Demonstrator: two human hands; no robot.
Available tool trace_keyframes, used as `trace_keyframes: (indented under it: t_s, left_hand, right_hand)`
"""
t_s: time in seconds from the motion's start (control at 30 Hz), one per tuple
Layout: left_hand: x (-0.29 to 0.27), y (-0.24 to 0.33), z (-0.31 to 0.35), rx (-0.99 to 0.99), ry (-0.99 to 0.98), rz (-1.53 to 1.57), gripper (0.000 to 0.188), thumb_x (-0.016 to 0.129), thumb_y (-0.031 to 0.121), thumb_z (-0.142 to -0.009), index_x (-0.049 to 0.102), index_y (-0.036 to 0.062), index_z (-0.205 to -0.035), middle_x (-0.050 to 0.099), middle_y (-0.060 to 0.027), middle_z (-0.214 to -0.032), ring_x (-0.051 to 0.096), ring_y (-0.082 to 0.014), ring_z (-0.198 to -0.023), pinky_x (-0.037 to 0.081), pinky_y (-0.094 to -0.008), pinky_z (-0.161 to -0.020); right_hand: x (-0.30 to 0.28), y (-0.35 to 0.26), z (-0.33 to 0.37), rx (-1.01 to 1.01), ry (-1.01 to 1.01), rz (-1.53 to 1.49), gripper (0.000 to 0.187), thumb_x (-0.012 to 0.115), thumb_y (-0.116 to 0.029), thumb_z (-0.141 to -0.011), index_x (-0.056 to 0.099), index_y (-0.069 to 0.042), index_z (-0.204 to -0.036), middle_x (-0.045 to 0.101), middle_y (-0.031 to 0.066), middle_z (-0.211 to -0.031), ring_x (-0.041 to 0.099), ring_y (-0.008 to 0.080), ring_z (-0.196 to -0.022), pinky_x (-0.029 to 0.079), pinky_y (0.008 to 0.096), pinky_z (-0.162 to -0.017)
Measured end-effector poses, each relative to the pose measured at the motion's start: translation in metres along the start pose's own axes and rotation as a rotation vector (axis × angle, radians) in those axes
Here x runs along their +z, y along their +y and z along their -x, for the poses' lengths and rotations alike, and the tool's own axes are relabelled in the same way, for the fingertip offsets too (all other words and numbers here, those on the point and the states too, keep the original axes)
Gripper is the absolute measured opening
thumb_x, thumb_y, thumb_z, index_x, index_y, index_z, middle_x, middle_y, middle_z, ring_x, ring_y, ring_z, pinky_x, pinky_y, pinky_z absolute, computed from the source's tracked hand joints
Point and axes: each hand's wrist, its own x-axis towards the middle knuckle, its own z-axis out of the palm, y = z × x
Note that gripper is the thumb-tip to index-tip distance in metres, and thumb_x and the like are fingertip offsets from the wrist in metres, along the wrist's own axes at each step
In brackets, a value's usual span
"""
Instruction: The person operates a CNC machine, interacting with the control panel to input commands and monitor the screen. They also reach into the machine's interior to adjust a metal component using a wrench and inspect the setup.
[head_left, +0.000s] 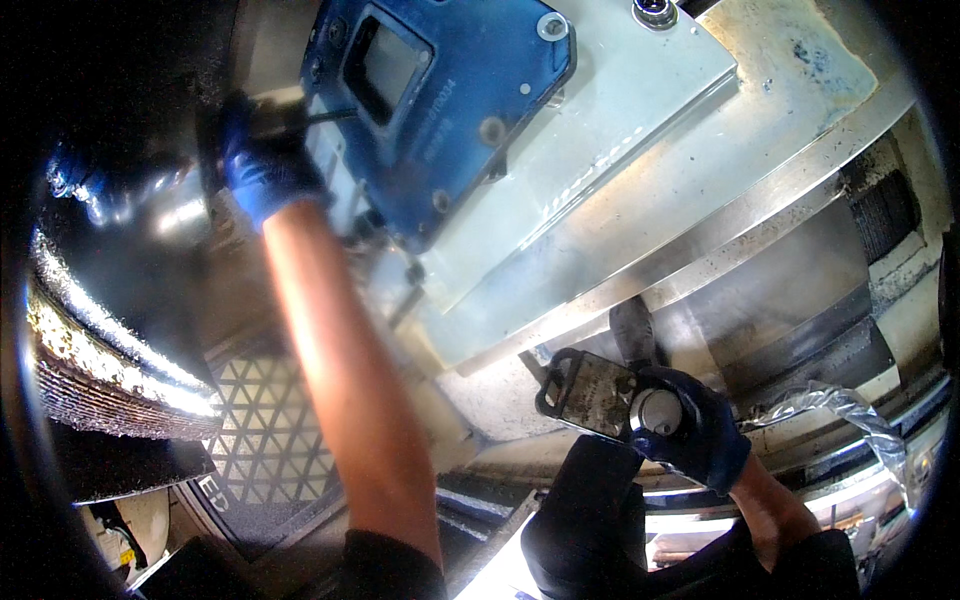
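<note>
My right hand (700, 430), in a dark blue glove, is closed on a grimy handheld control pendant (595, 392) with a round dial (657, 411) on its face. Fingers of this hand lie at the dial. At the upper left my left hand (268, 178), in a blue glove, reaches in beside the left edge of a blue metal plate (460, 90). Its fingers are blurred and in shadow, so what they hold, if anything, does not show. A thin dark rod runs between that hand and the plate. The plate has a square window and several round holes.
Beneath the blue plate is a pale metal block (590, 130) on a stained machine bed with a metal rim. A bright, chip-covered curved guard (120, 350) stands at the left. A triangle-patterned panel (270, 440) lies below the left forearm. Clear plastic wrap (860, 415) is at the right.
</note>
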Motion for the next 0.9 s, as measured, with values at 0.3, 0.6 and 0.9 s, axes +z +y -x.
trace_keyframes:
  t_s: [0.3,0.6,0.9]
  left_hand:
    - [-0.007,-0.005,-0.011,-0.043,0.0,-0.082,0.031,0.042,0.027,-0.108,0.059,0.0099,-0.128,0.061,-0.0162,-0.133,0.056,-0.0267,-0.124,0.043,-0.0411,-0.111]
    - [0.003,0.004,0.006,0.021,-0.033,-0.119,0.032,0.044,0.028,-0.107,0.06,0.0085,-0.128,0.061,-0.0157,-0.132,0.056,-0.0276,-0.125,0.046,-0.0439,-0.107]
    - [0.003,-0.002,-0.001,-0.012,0.056,0.003,0.037,0.064,0.031,-0.098,0.06,0.0154,-0.131,0.062,-0.0129,-0.132,0.057,-0.0311,-0.123,0.047,-0.0475,-0.103]
  right_hand:
    - [-0.001,-0.001,-0.002,-0.009,0.004,-0.014,0.072,0.09,-0.032,-0.075,0.056,-0.003,-0.132,0.069,0.0205,-0.121,0.069,0.0333,-0.112,0.057,0.0423,-0.095]
    - [-0.003,0.0,-0.001,-0.015,0.0,-0.022,0.073,0.091,-0.031,-0.075,0.056,-0.003,-0.133,0.069,0.0203,-0.121,0.069,0.0323,-0.112,0.057,0.0422,-0.095]
    - [-0.004,-0.004,-0.004,-0.004,-0.004,-0.051,0.07,0.09,-0.029,-0.076,0.058,-0.003,-0.132,0.07,0.02,-0.121,0.069,0.0314,-0.113,0.057,0.0423,-0.096]
